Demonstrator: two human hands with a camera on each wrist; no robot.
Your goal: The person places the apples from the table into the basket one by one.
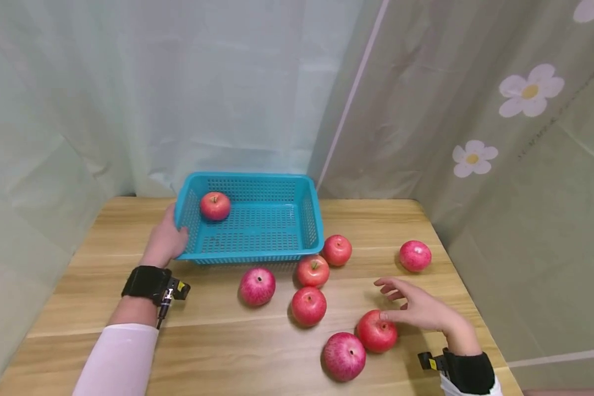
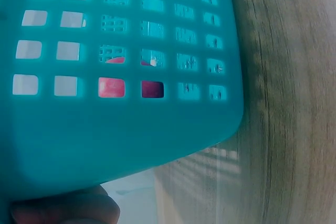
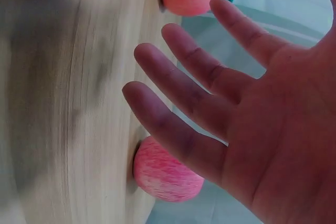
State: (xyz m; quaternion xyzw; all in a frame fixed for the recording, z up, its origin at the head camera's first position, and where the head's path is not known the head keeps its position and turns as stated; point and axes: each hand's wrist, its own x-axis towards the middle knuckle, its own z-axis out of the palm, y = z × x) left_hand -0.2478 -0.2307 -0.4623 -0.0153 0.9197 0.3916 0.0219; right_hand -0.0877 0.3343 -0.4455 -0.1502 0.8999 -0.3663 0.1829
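Note:
My left hand (image 1: pixel 165 239) grips the left rim of a blue plastic basket (image 1: pixel 257 257), its thumb over the edge. In the left wrist view the basket's slotted wall (image 2: pixel 121 129) fills most of the picture, with fingers (image 2: pixel 68 207) under the rim. One red apple (image 1: pixel 215 206) lies in the basket's left part. My right hand (image 1: pixel 421 305) hovers with spread fingers over the table, its thumb overlapping a red apple (image 1: pixel 376 334) in the head view. A dark pink striped apple (image 1: pixel 344 357) sits close beside that one. The right wrist view shows the palm (image 3: pixel 289 129) holding nothing.
Between basket and right hand lie several apples, among them a red one (image 1: pixel 309 306) and a striped one (image 1: pixel 258 286). Another pink apple (image 1: pixel 415 256) sits near the right edge of the wooden table (image 1: pixel 218 352). A curtain (image 1: pixel 247 88) hangs behind.

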